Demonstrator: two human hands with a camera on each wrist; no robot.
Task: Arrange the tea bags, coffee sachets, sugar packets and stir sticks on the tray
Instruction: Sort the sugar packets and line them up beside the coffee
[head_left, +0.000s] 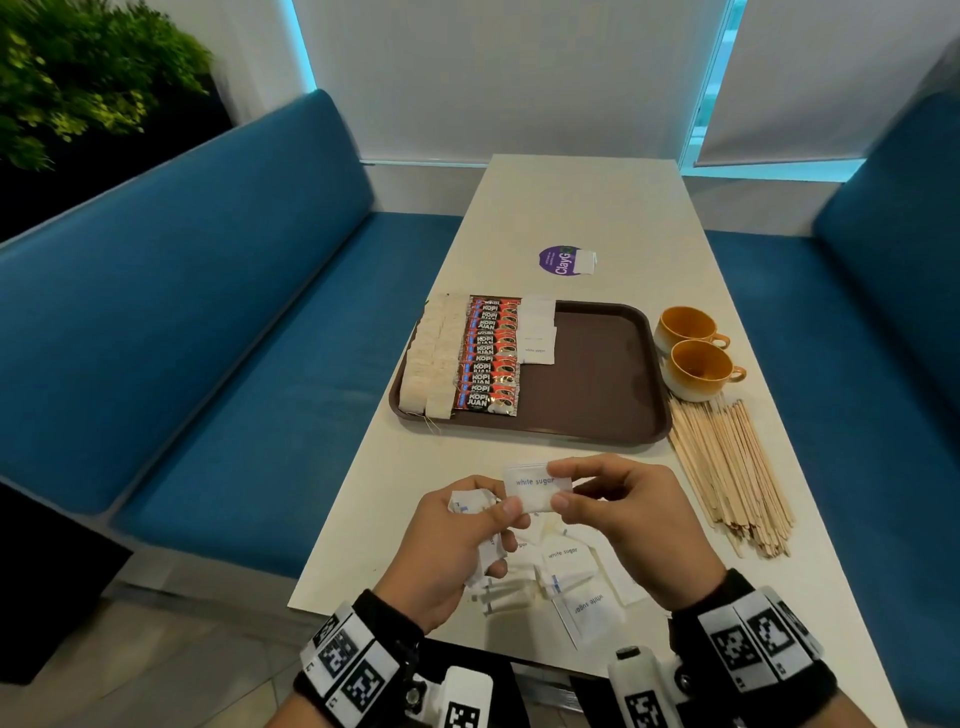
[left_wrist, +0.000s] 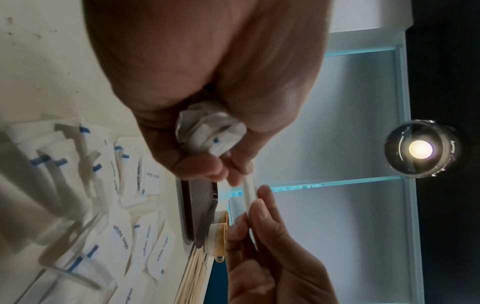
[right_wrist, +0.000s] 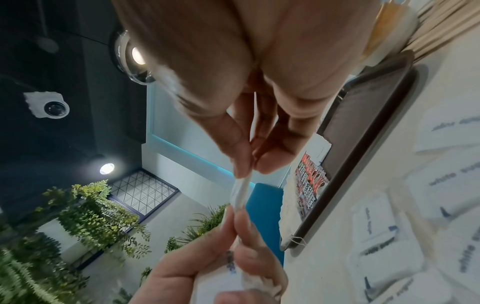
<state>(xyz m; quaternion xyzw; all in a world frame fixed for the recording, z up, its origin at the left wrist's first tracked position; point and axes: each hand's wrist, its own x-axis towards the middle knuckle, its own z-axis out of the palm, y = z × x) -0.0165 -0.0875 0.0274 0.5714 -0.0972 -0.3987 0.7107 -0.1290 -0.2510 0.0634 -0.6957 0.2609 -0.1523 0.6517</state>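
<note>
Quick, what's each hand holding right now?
Left hand: holds a bunch of sugar packets and pinches one end of the white sugar packet.
Right hand: pinches that packet's other end.

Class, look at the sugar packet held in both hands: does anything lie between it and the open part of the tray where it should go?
Nothing visible does. The sugar packet, pinched between the left hand and right hand, hangs above bare table in front of the tray. The stir sticks and cups lie off to the right.

tray (head_left: 597, 395): dark brown
coffee sachets (head_left: 488, 358): red and black, white lettering
sugar packets (head_left: 566, 566): white, blue print
stir sticks (head_left: 732, 467): pale wood
cups (head_left: 691, 353): mustard yellow inside, cream outside
counter (head_left: 571, 208): off-white
</note>
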